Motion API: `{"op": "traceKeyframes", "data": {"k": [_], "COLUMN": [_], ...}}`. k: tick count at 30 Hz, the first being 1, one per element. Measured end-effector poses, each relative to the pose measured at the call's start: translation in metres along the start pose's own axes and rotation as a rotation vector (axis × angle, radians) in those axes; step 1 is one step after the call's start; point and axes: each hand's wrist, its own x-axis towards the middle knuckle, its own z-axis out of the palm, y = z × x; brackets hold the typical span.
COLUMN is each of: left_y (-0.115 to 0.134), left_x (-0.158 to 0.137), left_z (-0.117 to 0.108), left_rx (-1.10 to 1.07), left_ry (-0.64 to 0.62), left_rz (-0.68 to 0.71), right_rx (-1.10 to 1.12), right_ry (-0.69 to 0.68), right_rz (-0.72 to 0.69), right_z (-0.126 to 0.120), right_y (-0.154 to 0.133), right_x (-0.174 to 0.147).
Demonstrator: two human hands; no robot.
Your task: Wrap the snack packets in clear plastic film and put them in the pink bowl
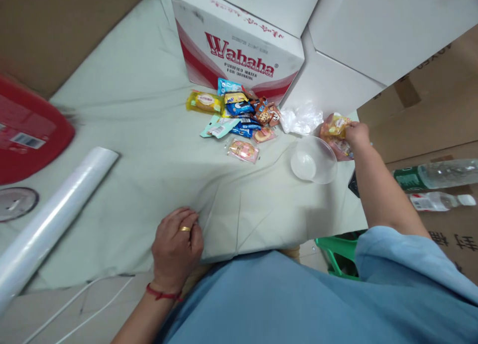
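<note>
At the right end of the table, my right hand [358, 135] is closed on a yellow snack packet [339, 126], its fingers partly hidden. Pinkish snack packages [342, 149] lie just under it. A clear plastic bowl [313, 160] stands beside them, to the left. My left hand [177, 244], with a gold ring and a red wrist cord, rests near the table's front edge. Its fingers are curled in and nothing shows in them. Further back lies a heap of wrapped snacks [242, 107], with a pink-wrapped biscuit [243, 150] in front.
A Wahaha water carton [239, 50] stands behind the heap, beside white boxes [373, 25]. A crumpled clear bag [301, 119] lies near the bowl. On the left are a roll of plastic film [63, 219] and a red container [30, 130]. Bottles [440, 174] lie at right.
</note>
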Motion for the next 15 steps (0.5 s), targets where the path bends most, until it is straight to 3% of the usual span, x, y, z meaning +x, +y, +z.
{"op": "traceKeyframes", "data": {"k": [3,7,10,13,15], "left_y": [0.002,0.002,-0.001,-0.005,-0.005], "left_x": [0.002,-0.001,-0.007,-0.012,-0.012], "left_z": [0.0,0.0,-0.001,-0.003,-0.005], "left_rx": [0.007,0.023,0.029,-0.011,-0.031], "left_ry": [-0.003,0.085,0.111,0.044,0.007], "left_rz": [0.011,-0.014,-0.043,-0.034,-0.023], "right_rx": [-0.161,-0.44,-0.415,-0.261,-0.2], "right_ry": [-0.034,-0.14,-0.055,0.072,0.015], "right_rz": [0.068,0.119,0.167,0.037,-0.095], "right_z": [-0.001,-0.009,-0.018,-0.022,-0.017], "right_y": [-0.002,-0.014,-0.027,-0.045,-0.06], "right_x": [-0.015,-0.024,-0.02,-0.015,-0.014]}}
